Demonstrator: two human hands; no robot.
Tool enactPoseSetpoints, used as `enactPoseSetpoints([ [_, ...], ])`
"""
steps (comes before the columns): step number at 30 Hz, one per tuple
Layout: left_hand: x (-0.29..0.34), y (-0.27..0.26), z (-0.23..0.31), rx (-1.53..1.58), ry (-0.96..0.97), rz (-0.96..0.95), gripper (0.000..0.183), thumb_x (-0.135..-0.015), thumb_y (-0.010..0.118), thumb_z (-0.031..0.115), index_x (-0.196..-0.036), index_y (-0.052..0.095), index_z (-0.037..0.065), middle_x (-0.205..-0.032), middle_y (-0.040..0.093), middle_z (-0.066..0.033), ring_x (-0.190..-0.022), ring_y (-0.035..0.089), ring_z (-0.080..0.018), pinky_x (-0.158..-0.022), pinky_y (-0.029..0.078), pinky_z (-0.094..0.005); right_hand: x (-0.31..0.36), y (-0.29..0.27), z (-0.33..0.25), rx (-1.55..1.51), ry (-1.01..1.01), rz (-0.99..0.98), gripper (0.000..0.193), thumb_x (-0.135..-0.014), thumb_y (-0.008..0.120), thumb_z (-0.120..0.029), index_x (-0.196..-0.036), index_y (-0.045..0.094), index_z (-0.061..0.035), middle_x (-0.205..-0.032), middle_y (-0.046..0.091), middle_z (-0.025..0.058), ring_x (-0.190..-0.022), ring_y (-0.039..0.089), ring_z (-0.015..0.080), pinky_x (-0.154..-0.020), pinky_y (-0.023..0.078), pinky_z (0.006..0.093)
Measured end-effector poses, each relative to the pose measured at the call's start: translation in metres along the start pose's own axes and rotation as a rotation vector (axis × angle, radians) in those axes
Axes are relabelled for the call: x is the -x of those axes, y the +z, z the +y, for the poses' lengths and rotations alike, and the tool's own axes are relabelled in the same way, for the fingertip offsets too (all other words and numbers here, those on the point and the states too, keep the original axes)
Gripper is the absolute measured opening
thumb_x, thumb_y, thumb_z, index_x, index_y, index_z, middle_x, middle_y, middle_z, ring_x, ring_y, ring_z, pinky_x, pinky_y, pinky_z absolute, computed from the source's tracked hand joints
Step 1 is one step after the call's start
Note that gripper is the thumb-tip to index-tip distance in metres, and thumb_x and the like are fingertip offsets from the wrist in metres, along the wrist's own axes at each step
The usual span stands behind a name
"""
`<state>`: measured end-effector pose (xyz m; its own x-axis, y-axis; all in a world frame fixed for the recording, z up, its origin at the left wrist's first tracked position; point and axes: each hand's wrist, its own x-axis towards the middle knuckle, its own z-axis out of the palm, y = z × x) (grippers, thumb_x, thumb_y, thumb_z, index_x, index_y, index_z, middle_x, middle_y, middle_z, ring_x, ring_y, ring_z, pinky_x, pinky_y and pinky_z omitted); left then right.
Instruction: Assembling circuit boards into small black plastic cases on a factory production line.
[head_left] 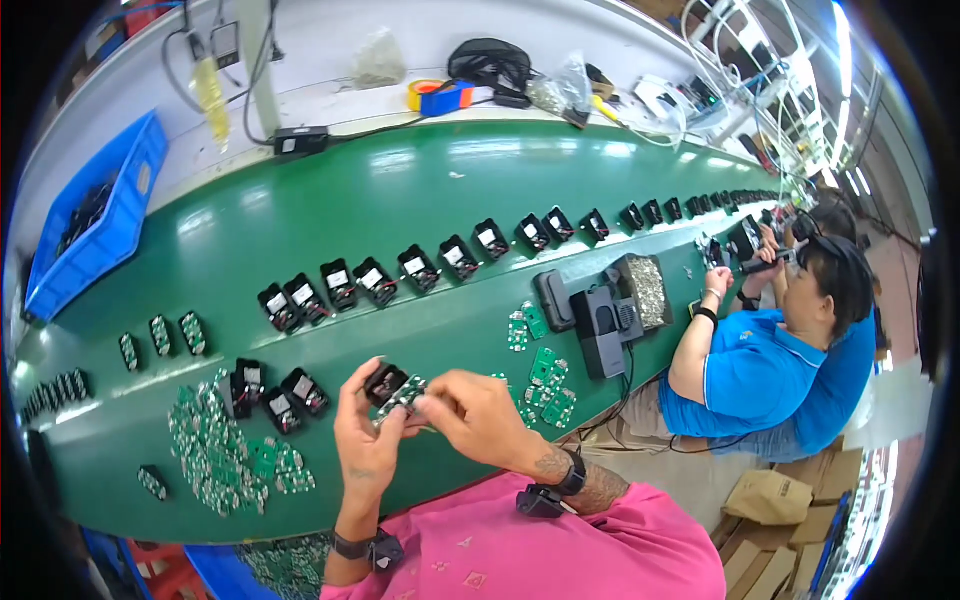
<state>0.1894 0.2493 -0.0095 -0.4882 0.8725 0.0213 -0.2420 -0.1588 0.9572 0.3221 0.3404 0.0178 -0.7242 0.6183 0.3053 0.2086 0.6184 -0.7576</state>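
Holding a small black case (378, 378) in the curled left hand (362, 440), to the right of the board pile (215, 450); pinching a green board (405, 395) by its edge between the closed fingertips of the right hand (480, 412), at the mouth of that case. Not being able to tell how deep inside. Possibly risking a trapped wire from pressing the board in crookedly, judging by the red wires showing in the long row of cases (375, 283) beyond the board pile and to its right. Also risking a dropped board from such a slight fingertip hold.

Just beyond and right of the board pile, seeing three open cases (283, 408) containing white-faced blocks; possibly knocking these by swinging the left hand carelessly. Beyond the board pile, to its left, noticing three filled cases (160, 335) showing green boards inside. Farther beyond, same side, finding a blue bin (118, 240) containing dark parts. Well right of the board pile, spotting an open box (623, 270) holding small shiny metal pieces. On the near side of the board pile, lower down, glimpsing a blue tray (212, 572) carrying more boards.
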Motion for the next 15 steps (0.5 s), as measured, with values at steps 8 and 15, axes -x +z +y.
enactPoseSetpoints([
  [8, -0.021, -0.012, -0.011, -0.038, -0.144, -0.166, 0.068, -0.082, 0.065, -0.011, -0.144, 0.038, -0.001, -0.126, 0.052, -0.0141, -0.085, 0.070, -0.0197, -0.072, 0.062, -0.0283, -0.020, 0.000, 0.033, -0.095, 0.229, 0.030, 0.020, -0.091, 0.072, -0.016, -0.092, 0.066, 0.0027, -0.069, 0.065, 0.0104, -0.056, 0.064, 0.0204, -0.052, 0.049, 0.0319],
  [15, -0.029, 0.000, -0.024, -0.072, -0.122, -0.027, 0.055, -0.087, 0.061, -0.013, -0.138, 0.044, -0.003, -0.121, 0.056, -0.0143, -0.092, 0.068, -0.0199, -0.076, 0.061, -0.0292, -0.029, 0.005, 0.048, -0.459, 0.135, -0.005, 0.020, -0.094, 0.069, -0.016, -0.087, 0.067, 0.0035, -0.074, 0.066, 0.0086, -0.055, 0.058, 0.0150, -0.051, 0.044, 0.0303],
])
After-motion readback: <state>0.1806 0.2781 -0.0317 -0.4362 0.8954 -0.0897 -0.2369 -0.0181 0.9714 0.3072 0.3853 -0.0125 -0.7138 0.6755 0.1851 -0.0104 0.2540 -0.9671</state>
